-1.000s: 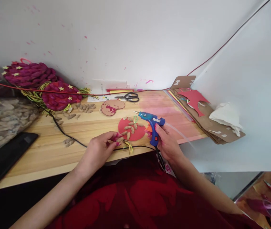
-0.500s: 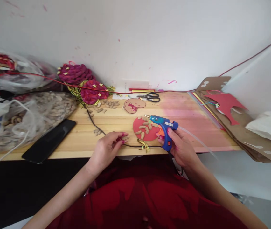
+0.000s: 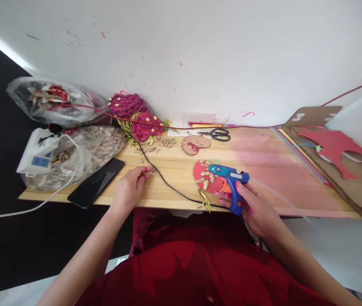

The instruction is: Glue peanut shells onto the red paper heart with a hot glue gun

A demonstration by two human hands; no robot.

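Note:
My right hand (image 3: 257,208) grips a blue hot glue gun (image 3: 224,172), fingers around its handle near the orange trigger. The gun's nozzle points left over a red round card (image 3: 199,172), where several peanuts (image 3: 205,184) in their shells lie. Yellow strings (image 3: 205,202) hang from the card's near edge. At the left, my left hand (image 3: 130,187) rests on the table, thumb and fingertips closed around a peanut (image 3: 151,171). The gun's black cord (image 3: 168,185) runs between my hands.
A black phone (image 3: 96,182) lies beside a bag of peanuts (image 3: 104,142) and a white power strip (image 3: 37,155). Behind are decorated purple shapes (image 3: 145,126), a brown cut-out (image 3: 195,144) and scissors (image 3: 221,134). Cardboard (image 3: 324,165) with red card stands at right.
My view has turned left. My left hand has moved left, away from the red card, to the loose peanuts on the table. The right hand still holds the glue gun over the card.

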